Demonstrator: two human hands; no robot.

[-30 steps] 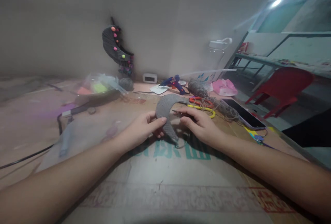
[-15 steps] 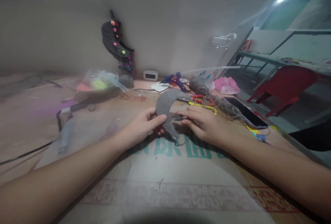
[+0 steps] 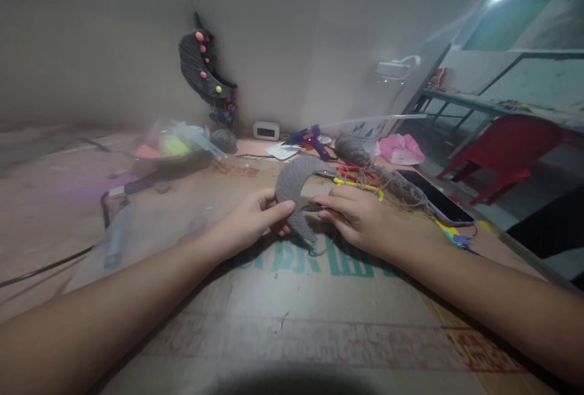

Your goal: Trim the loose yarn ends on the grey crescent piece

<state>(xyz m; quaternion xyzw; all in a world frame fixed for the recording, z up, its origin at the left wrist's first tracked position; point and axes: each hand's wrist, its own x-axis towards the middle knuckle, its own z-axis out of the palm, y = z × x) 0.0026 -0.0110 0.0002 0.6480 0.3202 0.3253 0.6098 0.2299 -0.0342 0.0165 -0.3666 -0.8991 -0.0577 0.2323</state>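
A crescent wrapped in grey yarn (image 3: 292, 183) is held up over the cardboard in the head view. My left hand (image 3: 258, 220) grips its outer curve, thumb on the front and fingers behind. On the inner side, my right hand (image 3: 344, 215) is closed in a pinch on grey yarn (image 3: 312, 207) that runs to the crescent. A loose yarn tail (image 3: 319, 253) curls at the crescent's lower tip. Behind the right hand lie pliers with yellow handles (image 3: 358, 188) and a tool with orange handles (image 3: 353, 173).
A blue glue gun (image 3: 310, 139), a grey yarn skein (image 3: 351, 150), a phone (image 3: 433, 197) and a pink bag (image 3: 401, 149) lie at the back right. A bowl (image 3: 171, 157) stands back left. A decorated crescent (image 3: 201, 72) hangs on the wall. A cable (image 3: 55, 269) crosses the left.
Both hands keep their grip on the crescent and the yarn. The right fingers have shifted very slightly; otherwise only the camera view has moved a little.
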